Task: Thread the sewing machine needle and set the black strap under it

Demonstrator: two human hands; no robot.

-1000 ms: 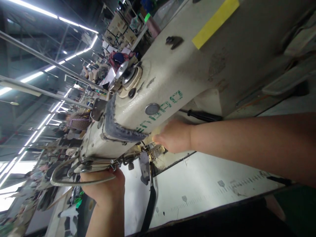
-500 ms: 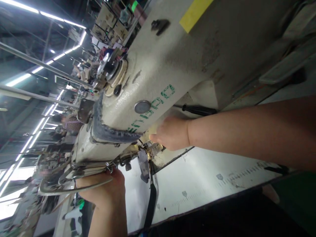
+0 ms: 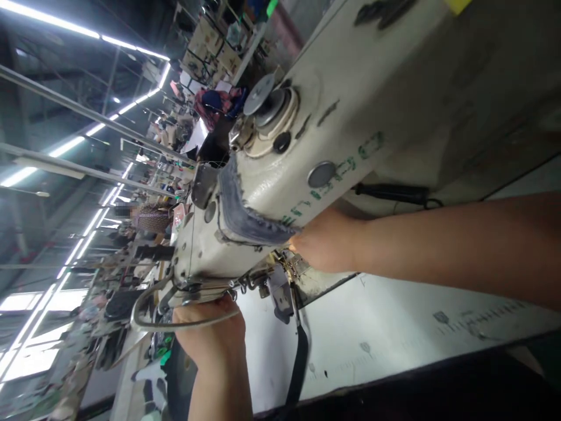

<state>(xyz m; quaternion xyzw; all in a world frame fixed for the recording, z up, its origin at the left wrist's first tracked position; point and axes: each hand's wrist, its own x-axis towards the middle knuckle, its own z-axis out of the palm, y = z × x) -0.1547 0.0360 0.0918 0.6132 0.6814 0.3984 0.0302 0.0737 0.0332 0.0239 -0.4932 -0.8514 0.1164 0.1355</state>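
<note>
A cream sewing machine (image 3: 280,175) with green lettering slants across the tilted view. At its needle end, my left hand (image 3: 213,330) is raised against the head, behind a curved metal guard (image 3: 188,323); its fingers are mostly hidden. My right hand (image 3: 328,240) reaches under the machine arm beside the needle area, with its fingers curled together. The machine arm hides part of this hand, and anything between the fingertips is too small to make out. Near them are the metal presser parts (image 3: 294,263) and a grey attachment (image 3: 280,292).
A black-handled tool (image 3: 392,193) lies behind my right wrist. A black strap (image 3: 298,368) crosses the white tabletop (image 3: 342,327), which has printed ruler marks. Farther off, a person in a patterned top (image 3: 153,217) is among other workstations under ceiling lights.
The view has shifted, so the machine and both hands appear farther right. My right hand's fingertips are now closer to the machine head's lower edge. My left hand stays at the needle end.
</note>
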